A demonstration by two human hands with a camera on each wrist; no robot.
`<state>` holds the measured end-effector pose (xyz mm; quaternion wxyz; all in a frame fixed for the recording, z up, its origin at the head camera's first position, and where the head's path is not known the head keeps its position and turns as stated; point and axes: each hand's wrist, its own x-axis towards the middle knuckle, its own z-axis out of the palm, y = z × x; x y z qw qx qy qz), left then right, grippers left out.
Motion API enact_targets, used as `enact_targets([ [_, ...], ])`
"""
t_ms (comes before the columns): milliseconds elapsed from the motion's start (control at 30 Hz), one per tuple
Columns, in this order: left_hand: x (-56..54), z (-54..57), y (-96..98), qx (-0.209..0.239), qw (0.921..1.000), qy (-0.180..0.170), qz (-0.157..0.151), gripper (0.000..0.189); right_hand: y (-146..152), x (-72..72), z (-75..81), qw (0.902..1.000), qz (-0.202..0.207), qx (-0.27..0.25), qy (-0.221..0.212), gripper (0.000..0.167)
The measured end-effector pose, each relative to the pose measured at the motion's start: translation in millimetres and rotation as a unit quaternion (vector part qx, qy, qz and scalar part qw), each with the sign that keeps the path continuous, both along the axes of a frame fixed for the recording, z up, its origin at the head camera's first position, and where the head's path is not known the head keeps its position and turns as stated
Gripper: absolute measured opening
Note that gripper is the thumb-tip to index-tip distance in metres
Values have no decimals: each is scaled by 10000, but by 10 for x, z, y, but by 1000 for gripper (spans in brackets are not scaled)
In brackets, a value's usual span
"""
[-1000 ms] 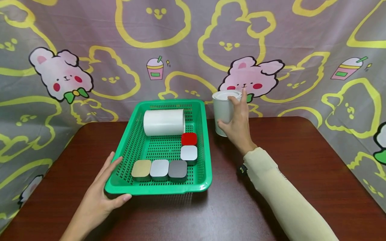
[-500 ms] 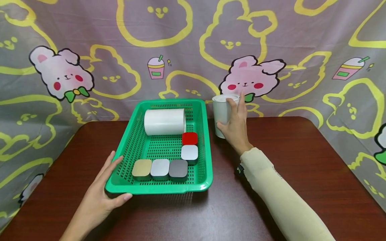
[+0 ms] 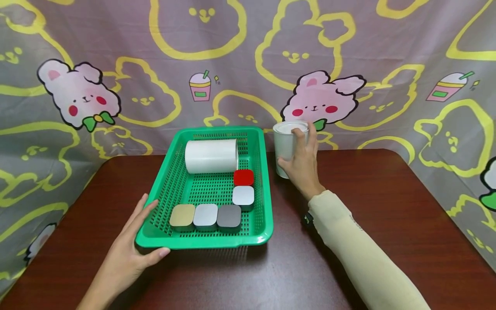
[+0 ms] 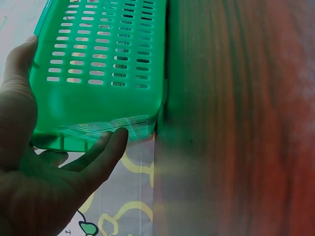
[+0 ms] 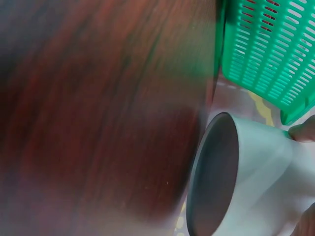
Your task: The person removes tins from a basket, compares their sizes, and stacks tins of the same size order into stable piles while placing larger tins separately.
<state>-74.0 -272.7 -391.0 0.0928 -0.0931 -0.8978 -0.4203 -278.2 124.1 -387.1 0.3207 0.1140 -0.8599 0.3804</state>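
My right hand grips a white cylindrical canister from its right side, thumb on the near wall and fingers at the lidded top. In the right wrist view the canister shows its dark underside, so it is lifted or tilted; which one I cannot tell. To its left is a green plastic basket. My left hand touches the basket's near left corner with fairly straight fingers along the left side and the thumb at the front rim. The left wrist view shows the same hand around that corner.
Inside the basket, a white cylinder lies on its side at the back. Several small square-topped blocks stand there too: red, white, gold, silver and grey. A patterned curtain hangs behind the brown table.
The right hand and the canister have come down slightly and a little nearer, mostly in the first half second. The left hand and basket stay put.
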Motion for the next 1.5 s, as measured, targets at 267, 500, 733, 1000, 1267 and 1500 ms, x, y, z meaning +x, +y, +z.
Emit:
enact_targets([
  [267,11,1,10,0,10000,-46,44,107,-9,-6,-3,9999,-79,4,81,78],
  [500,-7,-24,-10,19,10000,28,-14,109,-13,6,-27,9997,-173,2,153,76],
  [733,-7,-24,-3,47,10000,-19,-3,107,-11,10,-50,9997,-191,-2,148,73],
  [1000,11,10,9,-34,9999,-96,7,105,-5,27,-45,9996,-204,-79,165,68],
  [1267,34,21,26,66,9999,-114,7,105,-15,31,-28,9997,-219,-90,31,59],
  [1500,16,3,14,159,9998,-116,-13,105,-31,45,-4,9996,-227,-100,-130,54],
])
